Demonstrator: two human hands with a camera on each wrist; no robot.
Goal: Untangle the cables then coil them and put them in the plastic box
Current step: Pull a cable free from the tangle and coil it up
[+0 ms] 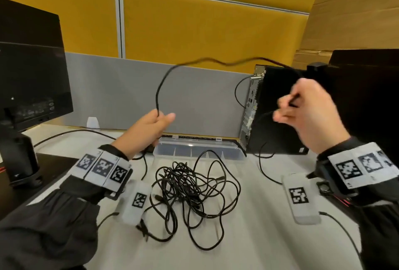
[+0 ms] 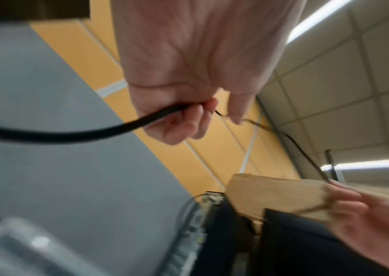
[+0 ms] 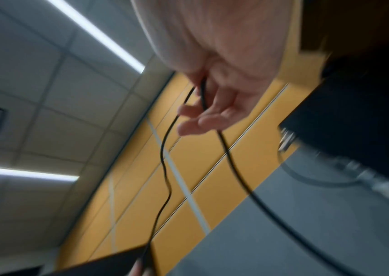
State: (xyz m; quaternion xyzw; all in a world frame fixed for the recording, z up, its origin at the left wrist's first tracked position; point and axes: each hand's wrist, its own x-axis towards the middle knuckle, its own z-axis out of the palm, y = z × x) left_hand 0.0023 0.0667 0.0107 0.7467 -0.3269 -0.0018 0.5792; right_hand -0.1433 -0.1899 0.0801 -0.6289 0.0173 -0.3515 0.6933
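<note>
A black cable (image 1: pixel 160 83) arcs through the air between both hands, above the table. My left hand (image 1: pixel 151 127) grips one part of it, fingers curled round it (image 2: pixel 177 112). My right hand (image 1: pixel 302 107), raised at the right, pinches another part (image 3: pixel 203 97), and two strands hang from it. A tangle of black cables (image 1: pixel 190 187) lies on the white table in front of me. Behind the tangle stands the clear plastic box (image 1: pixel 237 155), open, with dividers inside.
A black monitor (image 1: pixel 28 75) and its stand sit at the left. A black computer tower (image 1: pixel 278 118) with a plugged cable stands at the right, a second dark screen (image 1: pixel 367 96) and cardboard (image 1: pixel 356 10) beyond. A grey and yellow partition (image 1: pixel 194 32) closes the back.
</note>
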